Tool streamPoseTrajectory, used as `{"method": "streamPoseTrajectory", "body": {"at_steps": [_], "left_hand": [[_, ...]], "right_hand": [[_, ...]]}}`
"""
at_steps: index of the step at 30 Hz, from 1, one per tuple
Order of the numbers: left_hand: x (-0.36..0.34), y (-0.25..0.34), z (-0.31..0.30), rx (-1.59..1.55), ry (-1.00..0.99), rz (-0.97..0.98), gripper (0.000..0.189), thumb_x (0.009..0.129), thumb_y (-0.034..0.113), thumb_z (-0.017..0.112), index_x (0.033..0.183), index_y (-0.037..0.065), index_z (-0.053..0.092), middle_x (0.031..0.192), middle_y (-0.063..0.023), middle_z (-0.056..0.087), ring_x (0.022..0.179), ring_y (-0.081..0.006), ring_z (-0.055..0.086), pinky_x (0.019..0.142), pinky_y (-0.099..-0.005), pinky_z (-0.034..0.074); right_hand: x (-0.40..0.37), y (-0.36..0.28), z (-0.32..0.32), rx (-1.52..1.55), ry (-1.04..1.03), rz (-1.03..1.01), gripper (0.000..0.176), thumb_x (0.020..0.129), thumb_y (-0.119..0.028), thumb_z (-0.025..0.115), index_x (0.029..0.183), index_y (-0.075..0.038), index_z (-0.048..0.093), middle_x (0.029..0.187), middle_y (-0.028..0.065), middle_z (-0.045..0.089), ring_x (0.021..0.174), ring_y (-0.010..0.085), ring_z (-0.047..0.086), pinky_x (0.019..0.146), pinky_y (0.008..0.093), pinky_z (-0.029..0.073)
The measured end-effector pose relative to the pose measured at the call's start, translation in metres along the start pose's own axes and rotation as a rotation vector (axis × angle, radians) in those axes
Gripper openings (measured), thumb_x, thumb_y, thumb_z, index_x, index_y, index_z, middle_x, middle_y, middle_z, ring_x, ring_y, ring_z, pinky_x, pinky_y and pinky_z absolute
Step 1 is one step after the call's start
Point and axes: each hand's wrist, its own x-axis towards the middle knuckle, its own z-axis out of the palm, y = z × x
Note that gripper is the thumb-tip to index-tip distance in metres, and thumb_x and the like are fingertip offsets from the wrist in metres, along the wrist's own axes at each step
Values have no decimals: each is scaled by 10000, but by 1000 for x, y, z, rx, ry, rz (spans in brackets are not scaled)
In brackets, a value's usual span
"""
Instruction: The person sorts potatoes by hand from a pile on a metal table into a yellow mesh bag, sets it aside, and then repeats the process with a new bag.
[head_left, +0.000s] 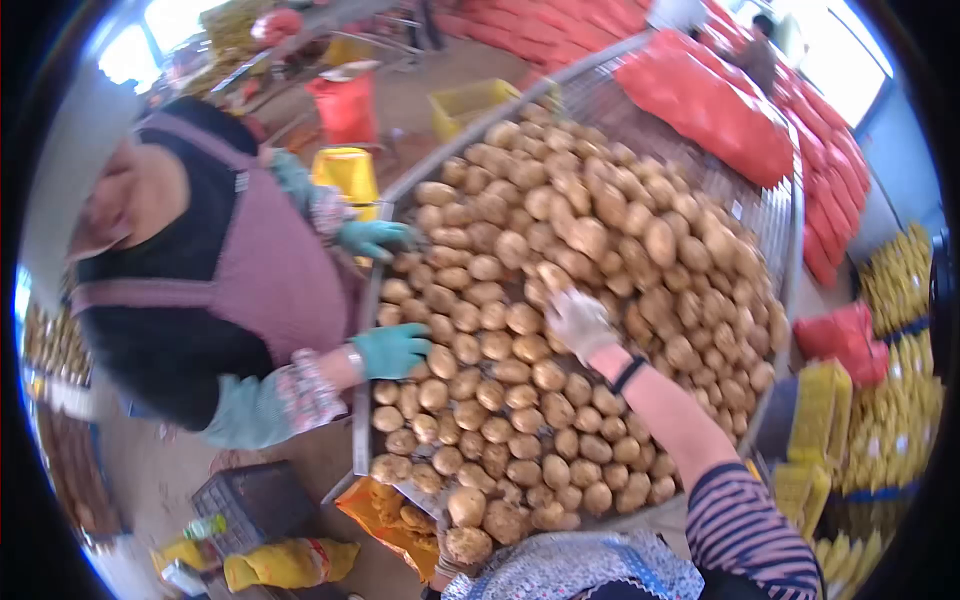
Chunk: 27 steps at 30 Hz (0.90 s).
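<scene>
Potatoes (500, 345) cover a large metal-rimmed sorting table (367, 400), heaped higher on the right side. My right hand (582, 325), in a pale glove with a dark band at the wrist, reaches into the middle of them, its fingers closed on a potato (550, 276). At the near edge, my left hand (449, 558) is largely hidden below a big potato (467, 546) that it grips close to my flowered apron (580, 570). An orange bag (385, 525) with potatoes in it hangs beside that hand.
Across the left edge a co-worker in a mauve apron (275, 240) has green-gloved hands (390, 352) on the potatoes. A full red sack (705, 105) lies at the table's far end. Yellow crates (820, 415) stand at right, a dark crate (255, 505) on the floor at left.
</scene>
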Motion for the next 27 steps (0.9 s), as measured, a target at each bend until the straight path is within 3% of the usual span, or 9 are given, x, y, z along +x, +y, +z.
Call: {"method": "streamPoseTrajectory", "body": {"at_steps": [2, 4, 7, 8, 9, 13, 27], "left_hand": [[-3, -6, -11, -60, -37, 28, 600, 886, 489, 635, 1325, 94, 532, 1186, -132, 652, 956, -316, 671, 833, -481, 570], [-2, -7, -20, -139, -82, 53, 585, 893, 483, 631, 1321, 96, 538, 1175, -130, 660, 937, -313, 683, 820, -476, 582], [16, -3, -54, -225, -178, 69, 582, 905, 481, 613, 1327, 88, 532, 1170, -133, 660, 934, -299, 685, 815, -468, 585], [16, -6, -43, -148, -106, 158, 582, 915, 472, 605, 1329, 70, 524, 1149, -137, 668, 901, -284, 693, 774, -440, 598], [26, -6, -51, 275, 94, 359, 710, 900, 558, 575, 1388, 53, 467, 1263, -164, 611, 1064, -303, 646, 921, -456, 545], [35, -4, -17, -31, 3, 252, 724, 897, 568, 568, 1393, 51, 459, 1276, -166, 599, 1082, -306, 631, 936, -458, 529], [50, -2, 12, -73, -51, 261, 773, 887, 603, 545, 1411, 45, 432, 1320, -171, 557, 1146, -314, 577, 987, -465, 473]], "right_hand": [[-21, -1, 12, 33, -63, -22, 209, 833, -251, 631, 962, -87, 652, 982, 162, 643, 887, 351, 636, 744, 474, 524], [-34, -14, 13, -62, -172, -4, 356, 827, -205, 632, 1159, -82, 593, 1145, 169, 567, 1029, 401, 547, 840, 505, 495], [-46, -21, 16, -43, -87, -21, 341, 864, -165, 581, 1189, -61, 579, 1206, 204, 540, 1095, 427, 502, 922, 507, 465], [-46, -22, 17, -40, -62, -29, 333, 865, -157, 578, 1183, -59, 585, 1206, 203, 540, 1105, 425, 498, 926, 505, 464], [-47, -20, 18, -56, -53, -51, 330, 862, -152, 581, 1179, -61, 588, 1207, 202, 536, 1100, 423, 498, 917, 511, 468], [-45, -20, 17, -46, -108, -45, 329, 868, -137, 580, 1184, -42, 576, 1208, 224, 532, 1078, 442, 497, 922, 519, 461], [-44, -17, 22, -148, -168, -75, 341, 870, -183, 596, 1182, -52, 550, 1270, 191, 507, 1139, 411, 497, 825, 538, 522]]}}
